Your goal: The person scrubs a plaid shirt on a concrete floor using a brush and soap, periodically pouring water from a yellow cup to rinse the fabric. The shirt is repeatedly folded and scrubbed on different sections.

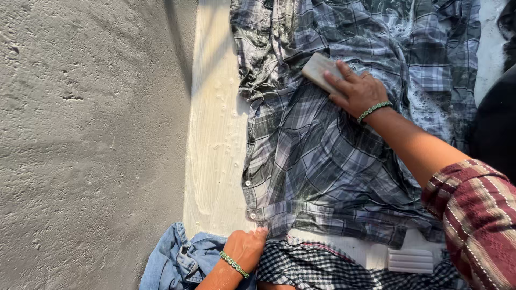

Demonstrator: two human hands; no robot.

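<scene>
One head view only. Plaid shirt (322,161), grey, white and dark checks, wet and soapy, lies spread flat on a pale slab (215,134); its long axis runs from near to far, its buttoned edge facing the slab's left side beside a rough grey wall (91,145). Right hand (357,88), green bead bracelet at the wrist, fingers curled around a tan soap bar (317,70), presses it onto the shirt's upper middle. Left hand (244,249), same bracelet, fingers closed, pinches the shirt's near hem corner. Blue denim garment (174,260) and a small-checked cloth (312,268) lie at the near edge; a white ribbed block (410,261) rests beside them.
</scene>
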